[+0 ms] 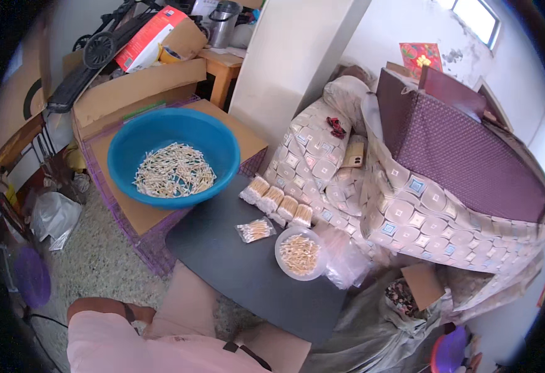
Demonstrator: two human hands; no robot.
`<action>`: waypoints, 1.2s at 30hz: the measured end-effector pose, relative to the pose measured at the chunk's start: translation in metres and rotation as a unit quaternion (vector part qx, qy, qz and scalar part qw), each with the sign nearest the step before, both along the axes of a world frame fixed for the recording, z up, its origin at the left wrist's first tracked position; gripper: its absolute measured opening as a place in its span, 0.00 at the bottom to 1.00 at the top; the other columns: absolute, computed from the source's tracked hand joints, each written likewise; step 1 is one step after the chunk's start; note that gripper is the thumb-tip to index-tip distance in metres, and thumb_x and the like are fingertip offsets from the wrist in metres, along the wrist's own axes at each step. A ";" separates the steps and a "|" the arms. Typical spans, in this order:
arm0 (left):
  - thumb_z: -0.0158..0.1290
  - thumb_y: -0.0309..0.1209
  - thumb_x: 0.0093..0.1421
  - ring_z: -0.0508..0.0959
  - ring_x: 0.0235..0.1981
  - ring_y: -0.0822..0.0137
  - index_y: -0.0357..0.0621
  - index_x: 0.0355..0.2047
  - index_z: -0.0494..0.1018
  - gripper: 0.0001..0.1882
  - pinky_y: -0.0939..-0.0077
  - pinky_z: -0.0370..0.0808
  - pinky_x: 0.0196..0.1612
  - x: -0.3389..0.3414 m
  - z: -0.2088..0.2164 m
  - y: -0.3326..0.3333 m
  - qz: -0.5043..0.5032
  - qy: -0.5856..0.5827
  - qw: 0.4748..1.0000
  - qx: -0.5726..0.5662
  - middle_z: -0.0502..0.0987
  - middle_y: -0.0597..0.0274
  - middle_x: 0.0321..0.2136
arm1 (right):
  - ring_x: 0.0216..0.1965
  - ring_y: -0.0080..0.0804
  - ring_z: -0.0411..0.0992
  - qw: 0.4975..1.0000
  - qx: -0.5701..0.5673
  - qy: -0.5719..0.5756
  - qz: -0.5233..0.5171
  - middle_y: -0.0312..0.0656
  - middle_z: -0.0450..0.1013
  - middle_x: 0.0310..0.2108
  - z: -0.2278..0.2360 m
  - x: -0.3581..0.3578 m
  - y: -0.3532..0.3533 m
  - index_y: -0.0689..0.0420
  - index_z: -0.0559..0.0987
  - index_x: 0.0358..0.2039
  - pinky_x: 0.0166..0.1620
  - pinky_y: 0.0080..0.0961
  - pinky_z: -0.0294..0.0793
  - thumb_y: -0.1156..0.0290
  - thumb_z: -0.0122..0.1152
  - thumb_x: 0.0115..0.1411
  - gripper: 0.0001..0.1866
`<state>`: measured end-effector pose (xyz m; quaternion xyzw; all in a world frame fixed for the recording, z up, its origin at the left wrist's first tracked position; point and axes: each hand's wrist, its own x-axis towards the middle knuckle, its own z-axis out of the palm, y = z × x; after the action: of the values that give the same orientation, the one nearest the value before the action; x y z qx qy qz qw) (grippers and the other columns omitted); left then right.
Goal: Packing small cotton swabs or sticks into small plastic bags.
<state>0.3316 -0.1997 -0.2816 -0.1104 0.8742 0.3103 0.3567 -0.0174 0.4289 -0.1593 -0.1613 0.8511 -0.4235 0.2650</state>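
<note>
My left forearm shows at the lower left beside the pink shirt, with a dark band across it. Of my left hand (143, 313) only a little shows by my thigh; its fingers are hidden. My right hand is out of view. In front of my knees, on the dark grey tabletop (222, 255), lies a clear packet of cotton swabs (255, 230). To its right stands a round white tub (278, 262) of loose cotton swabs (300, 254). Behind them are several bundles of cotton swabs (288, 207) in clear bags. Clear plastic bags (346, 264) lie right of the tub.
A large blue basin (221, 177) of loose swabs sits on cardboard (126, 214) over a purple wire cage (114, 217). A patterned cloth-covered sofa (421, 224) with a phone (354, 153) stands at the right. A grey sack (372, 332) lies below it.
</note>
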 end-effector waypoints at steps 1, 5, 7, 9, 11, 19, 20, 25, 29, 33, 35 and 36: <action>0.56 0.50 0.50 0.77 0.44 0.46 0.43 0.44 0.76 0.27 0.59 0.73 0.49 -0.005 0.000 -0.003 0.006 -0.004 1.000 0.000 0.77 0.41 0.40 | 0.29 0.32 0.73 1.000 0.002 0.001 0.003 0.38 0.73 0.29 -0.005 -0.006 -0.003 0.51 0.74 0.43 0.35 0.36 0.76 0.56 0.54 0.61 0.15; 0.56 0.50 0.50 0.77 0.44 0.46 0.43 0.44 0.76 0.27 0.59 0.73 0.49 -0.036 -0.003 -0.023 0.035 -0.014 0.999 -0.003 0.77 0.41 0.40 | 0.29 0.33 0.73 1.000 0.004 0.011 0.016 0.38 0.73 0.29 -0.020 -0.038 -0.026 0.51 0.74 0.42 0.35 0.36 0.76 0.56 0.54 0.61 0.15; 0.56 0.50 0.50 0.77 0.44 0.46 0.43 0.44 0.76 0.27 0.59 0.73 0.49 -0.045 -0.003 -0.027 0.050 -0.024 0.998 -0.001 0.77 0.41 0.40 | 0.30 0.34 0.73 1.000 0.009 0.010 0.025 0.39 0.73 0.29 -0.029 -0.051 -0.035 0.52 0.74 0.42 0.35 0.36 0.76 0.56 0.54 0.60 0.15; 0.56 0.49 0.50 0.77 0.44 0.46 0.43 0.44 0.76 0.27 0.59 0.73 0.49 -0.055 -0.005 -0.027 0.065 -0.035 0.997 0.003 0.77 0.41 0.41 | 0.30 0.34 0.73 0.999 0.016 0.010 0.033 0.39 0.73 0.29 -0.035 -0.063 -0.040 0.52 0.74 0.41 0.35 0.37 0.76 0.56 0.54 0.60 0.15; 0.56 0.49 0.50 0.77 0.44 0.46 0.43 0.44 0.76 0.27 0.59 0.73 0.49 -0.066 -0.008 -0.022 0.082 -0.047 0.996 0.009 0.77 0.41 0.41 | 0.30 0.35 0.74 0.999 0.026 0.009 0.043 0.39 0.73 0.29 -0.040 -0.077 -0.043 0.52 0.74 0.41 0.35 0.37 0.76 0.56 0.54 0.60 0.15; 0.56 0.49 0.50 0.76 0.45 0.46 0.42 0.44 0.76 0.27 0.59 0.73 0.49 -0.130 0.003 -0.012 0.151 -0.055 0.987 0.031 0.77 0.41 0.41 | 0.30 0.36 0.74 0.994 0.061 0.041 0.086 0.41 0.74 0.29 -0.024 -0.157 -0.052 0.53 0.75 0.39 0.35 0.37 0.76 0.56 0.54 0.59 0.15; 0.56 0.49 0.50 0.76 0.45 0.46 0.42 0.44 0.76 0.27 0.59 0.73 0.49 -0.136 0.007 -0.011 0.157 -0.053 0.986 0.032 0.77 0.41 0.41 | 0.30 0.37 0.74 0.993 0.064 0.049 0.089 0.41 0.74 0.29 -0.019 -0.161 -0.050 0.53 0.75 0.39 0.35 0.38 0.76 0.56 0.54 0.59 0.15; 0.56 0.49 0.50 0.76 0.45 0.45 0.42 0.44 0.76 0.27 0.59 0.73 0.49 -0.141 0.024 -0.039 0.198 -0.015 0.980 0.015 0.77 0.41 0.41 | 0.30 0.38 0.74 0.987 0.053 0.109 0.108 0.41 0.74 0.29 -0.003 -0.165 -0.085 0.53 0.75 0.38 0.36 0.38 0.76 0.57 0.55 0.59 0.14; 0.56 0.48 0.50 0.76 0.45 0.45 0.42 0.44 0.76 0.27 0.59 0.73 0.49 -0.141 0.019 -0.032 0.237 0.026 0.971 0.022 0.77 0.41 0.41 | 0.30 0.39 0.75 0.975 0.060 0.170 0.131 0.42 0.74 0.29 0.021 -0.169 -0.091 0.54 0.75 0.37 0.36 0.38 0.76 0.57 0.55 0.58 0.14; 0.56 0.48 0.50 0.76 0.45 0.45 0.42 0.44 0.76 0.27 0.59 0.72 0.49 -0.101 0.015 -0.016 0.271 0.042 0.961 0.031 0.77 0.41 0.41 | 0.31 0.39 0.75 0.964 0.073 0.205 0.150 0.43 0.75 0.29 0.039 -0.133 -0.084 0.54 0.75 0.37 0.36 0.39 0.76 0.57 0.55 0.58 0.14; 0.56 0.48 0.50 0.76 0.45 0.45 0.42 0.44 0.76 0.27 0.59 0.72 0.49 -0.077 0.013 -0.001 0.287 0.045 0.956 0.038 0.77 0.41 0.41 | 0.31 0.40 0.75 0.959 0.082 0.219 0.161 0.43 0.75 0.29 0.048 -0.114 -0.074 0.54 0.75 0.36 0.36 0.39 0.76 0.57 0.55 0.58 0.14; 0.56 0.48 0.50 0.76 0.45 0.45 0.42 0.44 0.76 0.27 0.59 0.72 0.49 -0.067 0.013 0.006 0.295 0.047 0.954 0.040 0.77 0.41 0.41 | 0.31 0.40 0.75 0.956 0.086 0.225 0.165 0.43 0.75 0.29 0.052 -0.104 -0.069 0.54 0.75 0.36 0.36 0.39 0.76 0.57 0.55 0.58 0.14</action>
<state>0.2645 -0.1932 -0.2683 -0.3341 0.8054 0.4413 0.2121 -0.1219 0.3600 -0.1074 -0.3671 0.8835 -0.2520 0.1455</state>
